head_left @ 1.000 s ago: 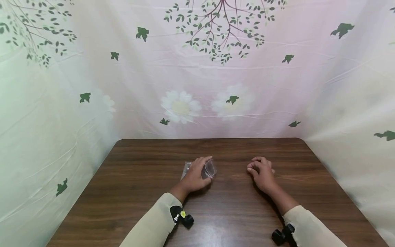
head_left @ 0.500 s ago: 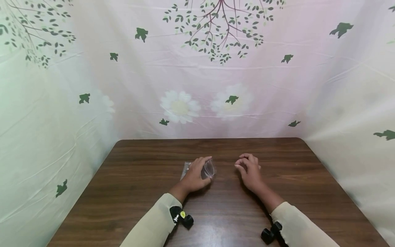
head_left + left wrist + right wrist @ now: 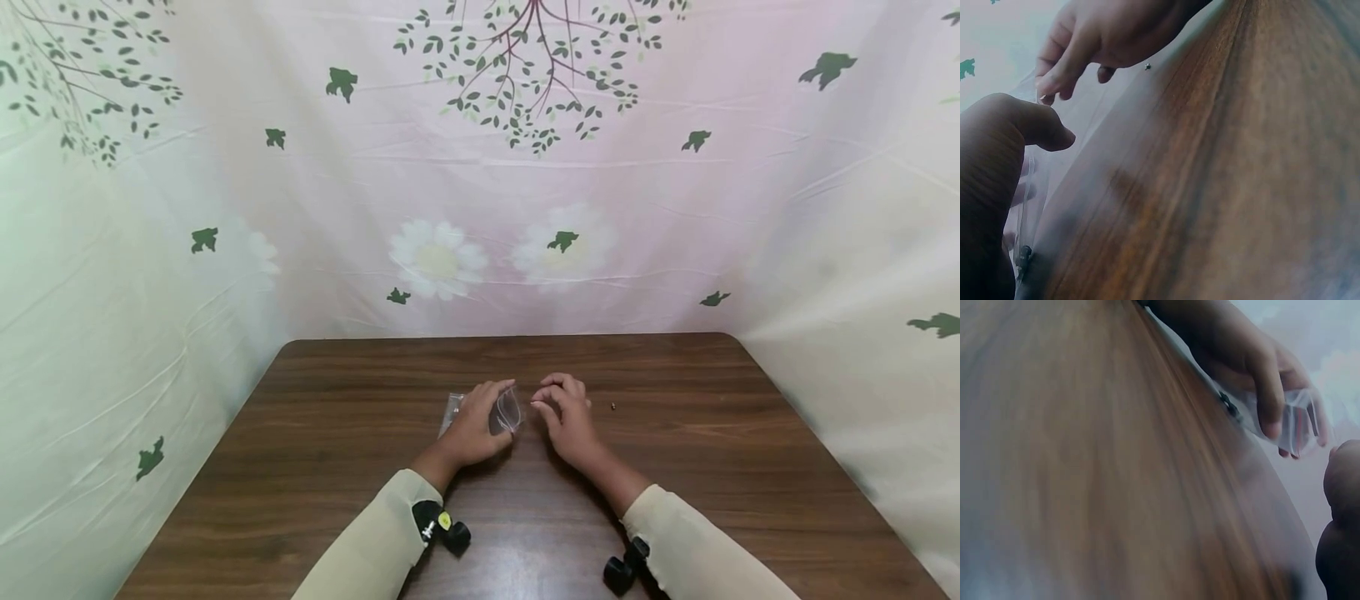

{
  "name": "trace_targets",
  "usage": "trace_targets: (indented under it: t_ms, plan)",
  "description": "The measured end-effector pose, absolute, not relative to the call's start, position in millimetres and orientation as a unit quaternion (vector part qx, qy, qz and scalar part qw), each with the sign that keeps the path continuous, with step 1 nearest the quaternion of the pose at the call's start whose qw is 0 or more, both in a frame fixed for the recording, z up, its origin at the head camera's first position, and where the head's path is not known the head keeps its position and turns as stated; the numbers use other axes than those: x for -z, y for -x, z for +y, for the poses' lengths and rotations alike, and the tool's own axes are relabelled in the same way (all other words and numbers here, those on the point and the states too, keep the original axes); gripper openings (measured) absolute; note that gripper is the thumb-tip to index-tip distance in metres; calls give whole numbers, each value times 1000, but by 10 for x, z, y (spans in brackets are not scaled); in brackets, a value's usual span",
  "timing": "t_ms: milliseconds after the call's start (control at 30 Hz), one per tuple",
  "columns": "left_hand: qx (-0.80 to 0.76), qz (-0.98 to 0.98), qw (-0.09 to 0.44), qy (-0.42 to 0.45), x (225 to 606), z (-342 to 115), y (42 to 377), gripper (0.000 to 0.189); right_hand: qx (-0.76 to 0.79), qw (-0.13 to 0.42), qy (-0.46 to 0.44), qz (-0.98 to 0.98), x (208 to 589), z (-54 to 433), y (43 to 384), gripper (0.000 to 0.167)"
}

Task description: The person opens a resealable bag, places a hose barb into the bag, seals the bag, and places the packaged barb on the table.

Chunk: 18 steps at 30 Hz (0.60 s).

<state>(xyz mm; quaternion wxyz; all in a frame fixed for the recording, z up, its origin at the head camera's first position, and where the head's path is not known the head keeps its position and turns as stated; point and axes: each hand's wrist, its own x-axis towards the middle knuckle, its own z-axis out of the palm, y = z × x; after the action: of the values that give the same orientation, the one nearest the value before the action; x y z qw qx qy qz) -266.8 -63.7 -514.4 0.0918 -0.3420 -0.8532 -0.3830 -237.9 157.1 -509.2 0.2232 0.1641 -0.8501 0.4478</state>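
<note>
My left hand point(image 3: 474, 425) holds a clear plastic zip bag point(image 3: 508, 408) on the table, its mouth spread toward the right. Small dark metal pieces point(image 3: 1024, 255) lie low in the bag, too blurred to name. Close to the bag's mouth is my right hand point(image 3: 566, 421), thumb and fingertips drawn together in a pinch. A tiny shiny bit shows at those fingertips in the left wrist view, mostly hidden. Behind the right hand, a small metal piece point(image 3: 612, 406) lies alone on the table; in the left wrist view this metal piece point(image 3: 1147, 66) looks screw-like.
Both hands work over a brown wood-grain table point(image 3: 337, 400) with rounded far corners. A printed cloth point(image 3: 480, 192) hangs behind it and along both sides. Each sleeved wrist carries a small black camera point(image 3: 456, 537).
My right hand has moved left across the table to the bag's mouth, uncovering the small metal piece on the table. The left hand and bag have stayed in place.
</note>
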Motion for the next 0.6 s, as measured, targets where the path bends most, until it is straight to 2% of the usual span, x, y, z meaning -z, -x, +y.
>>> trace_targets:
  t_ms: [133,367,600]
  plan:
    - [392,-850,99,339,5239,-639,2723,84,-461,226,-176,-840,5089,1451,2367,4]
    - [366,-866,65,333,5058,-632,2621,84,-473,222,-175,-834,5099,1381,2336,10]
    - [363,-865,77,338,5055,-629,2618,85,-467,228,-163,-838,5101,1498,2339,9]
